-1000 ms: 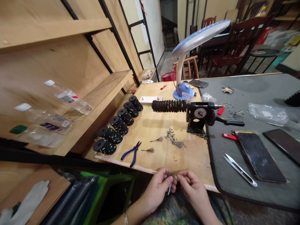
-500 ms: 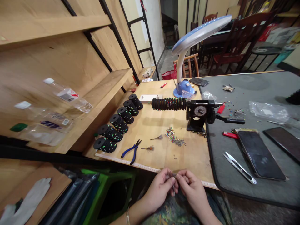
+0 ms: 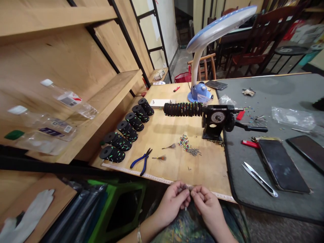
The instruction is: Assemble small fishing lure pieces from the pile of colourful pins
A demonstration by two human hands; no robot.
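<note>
My left hand (image 3: 174, 200) and my right hand (image 3: 206, 202) meet fingertip to fingertip just below the front edge of the wooden board (image 3: 172, 135), over my lap. Both pinch a tiny item between thumb and fingers; it is too small to name. A thin pale bit hangs under the left fingers. On the board ahead lie blue-handled pliers (image 3: 141, 160), two small feathered pieces (image 3: 162, 157), and a heap of coloured beads and hooks (image 3: 188, 146).
A black hand-crank winder (image 3: 215, 123) carries a row of black spools (image 3: 182, 109). More black spools (image 3: 126, 133) line the board's left side. Thread snips (image 3: 259, 179), a red lighter (image 3: 249, 144) and two phones (image 3: 282, 165) lie on the grey mat. A blue desk lamp (image 3: 199, 91) stands behind.
Both hands stay pinched together at the board's front edge, shifting only slightly. The pale bit under the left fingers shows less now. The camera tilted a little.
</note>
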